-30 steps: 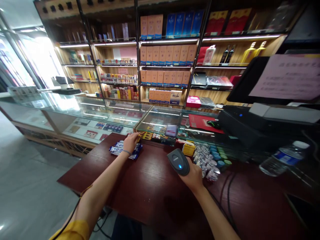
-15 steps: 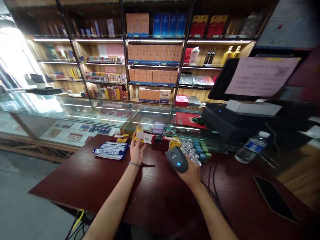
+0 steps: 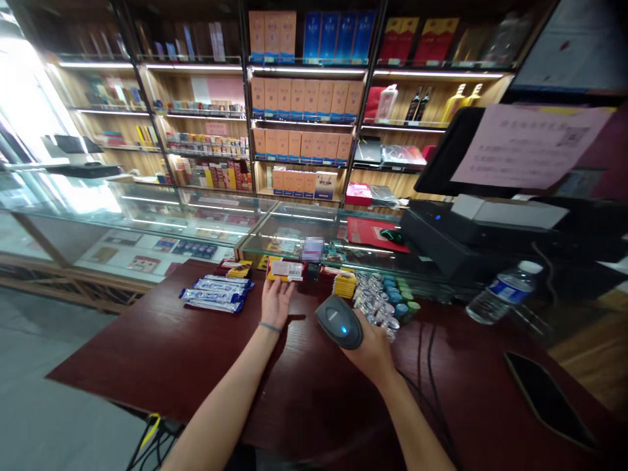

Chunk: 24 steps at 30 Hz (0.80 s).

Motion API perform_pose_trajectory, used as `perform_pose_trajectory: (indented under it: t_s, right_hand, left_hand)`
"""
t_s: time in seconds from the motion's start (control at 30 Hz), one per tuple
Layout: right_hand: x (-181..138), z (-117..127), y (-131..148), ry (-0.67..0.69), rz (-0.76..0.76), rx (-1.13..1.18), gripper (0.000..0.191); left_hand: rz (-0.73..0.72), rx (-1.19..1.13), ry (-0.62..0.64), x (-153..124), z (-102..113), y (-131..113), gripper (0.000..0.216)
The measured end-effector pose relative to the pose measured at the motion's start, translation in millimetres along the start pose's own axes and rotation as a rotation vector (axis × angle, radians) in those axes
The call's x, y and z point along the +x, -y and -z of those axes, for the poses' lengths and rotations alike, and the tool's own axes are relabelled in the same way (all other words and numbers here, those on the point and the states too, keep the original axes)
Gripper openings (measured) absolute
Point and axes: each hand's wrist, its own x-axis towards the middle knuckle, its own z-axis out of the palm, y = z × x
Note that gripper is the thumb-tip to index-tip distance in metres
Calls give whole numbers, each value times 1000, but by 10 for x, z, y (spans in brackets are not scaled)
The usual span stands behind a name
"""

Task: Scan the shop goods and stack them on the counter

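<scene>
My left hand (image 3: 277,302) holds a red and yellow snack packet (image 3: 285,269), its barcode side turned toward me. In my right hand (image 3: 370,347) is a dark barcode scanner (image 3: 339,322) with a blue light on top, its head angled toward the packet and apart from it. Left of my left hand lie several blue and white long wrapped packs (image 3: 216,294), with red and yellow packets (image 3: 234,268) behind them. More yellow packets (image 3: 344,284) are stacked beyond the scanner. Small silver, blue and green cylinders (image 3: 380,297) stand beside my right hand.
A water bottle (image 3: 505,292) and a phone (image 3: 548,400) are on the right of the dark red table (image 3: 161,347). Black cables (image 3: 430,366) run near my right forearm. Behind are a glass counter (image 3: 294,226), a monitor with a pink paper (image 3: 530,144), and shelves of boxes.
The packet in my left hand has turned so its label faces me more squarely. The scanner has moved slightly left toward it. My view has shifted a little.
</scene>
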Motion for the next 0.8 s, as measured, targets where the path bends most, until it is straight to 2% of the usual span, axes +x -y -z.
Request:
perform_pose_trajectory:
  t_s: [0.07, 0.13, 0.4, 0.53, 0.67, 0.8]
  right_hand:
    - [-8, -11, -9, 22, 48, -28, 22]
    - [-10, -18, -14, 16, 43, -39, 20]
    - [1, -14, -56, -100, -115, 39, 40]
    - [8, 30, -171, -179, -210, 95, 41]
    - [14, 73, -279, -284, -262, 163, 45]
    - [11, 80, -378, -371, -307, 189, 52]
  left_hand:
    - [4, -8, 18, -17, -22, -10, 13]
    - [8, -23, 17, -18, -28, -14, 14]
    - [-20, 11, -10, 40, 24, -16, 18]
    - [-67, 80, 45, 78, -105, -126, 28]
    - [-178, 322, 167, 222, -396, -257, 34]
    - [-391, 826, 293, 385, -722, -256, 25]
